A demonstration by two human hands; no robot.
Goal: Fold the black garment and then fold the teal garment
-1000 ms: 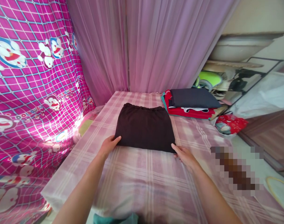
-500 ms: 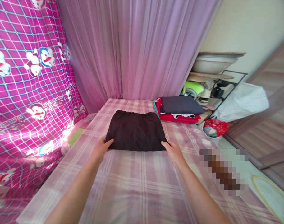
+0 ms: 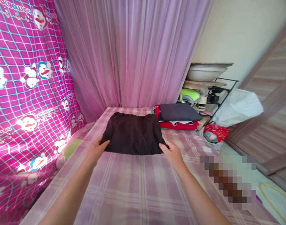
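A black garment point(image 3: 133, 134) with a gathered, elastic-looking waistband at its far edge lies in front of me, folded into a wide bundle. Whether it is shorts or a skirt I cannot tell. My left hand point(image 3: 98, 148) grips its near left corner, thumb on top and fingers hidden beneath. At the near right corner my right hand point(image 3: 171, 151) pinches the cloth in the same way, with a bit of fabric bunched beside the thumb. The bundle is over a pink-and-white checked bedsheet point(image 3: 133, 190).
Folded clothes, a dark grey piece point(image 3: 179, 112) over red ones point(image 3: 180, 126), are stacked at the back right. Beyond them stands a black rack point(image 3: 224, 100) with a basin point(image 3: 207, 72). Purple curtains point(image 3: 138, 53) close the back; a pink cartoon-print cloth point(image 3: 28, 103) hangs left.
My view has tilted up slightly. Both hands keep hold of the black garment, which sits slightly farther away relative to the clothes stack, its right corner more bunched.
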